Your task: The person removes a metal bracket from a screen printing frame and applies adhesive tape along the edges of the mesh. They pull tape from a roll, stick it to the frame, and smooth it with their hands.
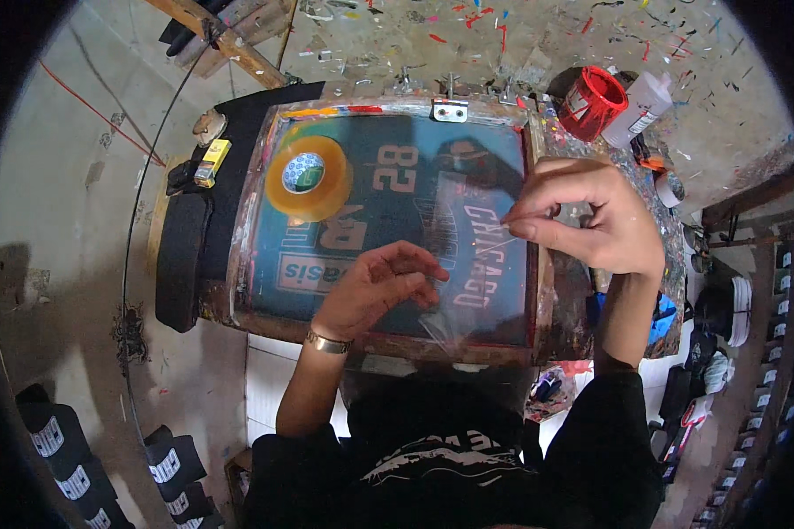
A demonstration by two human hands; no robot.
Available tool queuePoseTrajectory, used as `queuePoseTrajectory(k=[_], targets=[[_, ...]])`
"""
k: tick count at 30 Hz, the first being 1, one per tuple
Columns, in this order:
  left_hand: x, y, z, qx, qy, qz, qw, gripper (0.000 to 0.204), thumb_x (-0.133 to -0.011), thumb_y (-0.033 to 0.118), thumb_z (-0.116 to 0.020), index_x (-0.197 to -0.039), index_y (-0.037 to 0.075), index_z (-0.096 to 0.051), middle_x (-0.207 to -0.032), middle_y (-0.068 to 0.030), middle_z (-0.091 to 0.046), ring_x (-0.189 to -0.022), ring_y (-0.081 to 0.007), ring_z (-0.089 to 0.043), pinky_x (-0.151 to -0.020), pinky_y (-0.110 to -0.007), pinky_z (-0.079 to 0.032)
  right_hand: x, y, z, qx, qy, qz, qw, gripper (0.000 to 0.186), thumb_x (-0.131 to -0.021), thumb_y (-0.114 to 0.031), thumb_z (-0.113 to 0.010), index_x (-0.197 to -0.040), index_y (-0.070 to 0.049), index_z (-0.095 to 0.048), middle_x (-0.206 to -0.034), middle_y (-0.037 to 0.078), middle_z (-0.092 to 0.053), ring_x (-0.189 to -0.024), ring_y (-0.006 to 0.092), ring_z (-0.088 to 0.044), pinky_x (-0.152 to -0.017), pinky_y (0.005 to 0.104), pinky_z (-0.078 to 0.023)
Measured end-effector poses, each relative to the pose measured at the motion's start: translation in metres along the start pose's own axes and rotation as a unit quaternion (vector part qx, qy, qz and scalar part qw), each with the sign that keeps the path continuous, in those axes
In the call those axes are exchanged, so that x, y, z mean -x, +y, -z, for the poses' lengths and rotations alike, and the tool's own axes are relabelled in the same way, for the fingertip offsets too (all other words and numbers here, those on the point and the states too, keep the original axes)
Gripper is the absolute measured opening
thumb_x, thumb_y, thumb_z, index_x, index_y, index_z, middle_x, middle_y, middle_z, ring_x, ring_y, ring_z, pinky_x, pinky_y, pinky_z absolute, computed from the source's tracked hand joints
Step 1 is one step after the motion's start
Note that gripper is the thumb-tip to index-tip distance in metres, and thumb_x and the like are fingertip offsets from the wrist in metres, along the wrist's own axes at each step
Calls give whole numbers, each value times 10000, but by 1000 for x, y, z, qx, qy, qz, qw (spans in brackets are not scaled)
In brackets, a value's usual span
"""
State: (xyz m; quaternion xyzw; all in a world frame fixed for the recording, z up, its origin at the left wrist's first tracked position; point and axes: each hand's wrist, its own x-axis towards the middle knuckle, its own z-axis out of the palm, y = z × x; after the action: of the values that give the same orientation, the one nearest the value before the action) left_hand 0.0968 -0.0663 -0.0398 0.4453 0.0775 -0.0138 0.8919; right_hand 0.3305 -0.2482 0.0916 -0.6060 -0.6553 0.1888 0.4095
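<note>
I judge the clear plastic film strip [451, 327] above the wood-framed blue printing screen [388, 129] light, limp, crease-prone, best edge-held; the right hand [595, 216] pinches it fingertip-tight, the left hand [375, 291] half-curls, hold unclear.

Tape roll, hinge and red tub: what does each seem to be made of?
Tape roll: probably glossy plastic film, amber and translucent-looking. Hinge: likely metal, its silver surface shiny. Red tub: perhaps smooth plastic, judging by its bright sheen, though paint may coat it.
</note>
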Motion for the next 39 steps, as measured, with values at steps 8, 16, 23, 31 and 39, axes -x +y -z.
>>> queuePoseTrajectory(k=[8, 16, 23, 31, 39], targets=[[-4, -18, -20, -229, 27, 37, 972, 387, -929, 154, -748, -1276, 46, -618, -1236, -101, -669, -1048, -167, -666, -858, -307, -561, 17, -5, 5, 12, 6, -28, 1000, 84, -836, -62, -795, -890, -2, -772, -821, 104, -722, -761, 217, -656, -691, 347, -487], [-28, -26, -5, -211, 45, -116, 969, 696, -847, 289, -749, -1458, 61, -504, -1499, -99, -496, -1357, -227, -465, -1080, -388, -417, 23, -7, 6, 12, 3, 15, 1000, 84, -835, -58, -787, -913, -27, -781, -777, 92, -708, -706, 226, -649, -669, 345, -476], [-42, -15, -2, -149, -130, -97, 975, 539, -969, 352, -594, -1394, 20, -574, -1410, -147, -590, -1339, -241, -524, -1106, -385, -406, 24, -8, 7, 0, -6, 32, 999, 87, -838, -61, -789, -919, -29, -781, -806, 94, -718, -711, 218, -664, -640, 336, -487], [-39, -15, -14, -189, -155, 13, 970, 368, -1045, 315, -555, -1222, 15, -674, -1093, -90, -715, -1032, -186, -673, -968, -353, -514, 29, -6, 3, -13, -3, 19, 1000, 104, -832, -95, -807, -901, -20, -785, -821, 104, -733, -731, 229, -667, -662, 351, -494], [-25, -11, -20, -173, -62, 15, 983, 238, -986, 165, -679, -1187, 39, -680, -1100, -66, -709, -1040, -157, -667, -931, -337, -535, 35, -1, 0, -16, -7, 23, 1000, 83, -845, -61, -786, -922, -29, -779, -815, 88, -721, -704, 204, -651, -629, 328, -477]])
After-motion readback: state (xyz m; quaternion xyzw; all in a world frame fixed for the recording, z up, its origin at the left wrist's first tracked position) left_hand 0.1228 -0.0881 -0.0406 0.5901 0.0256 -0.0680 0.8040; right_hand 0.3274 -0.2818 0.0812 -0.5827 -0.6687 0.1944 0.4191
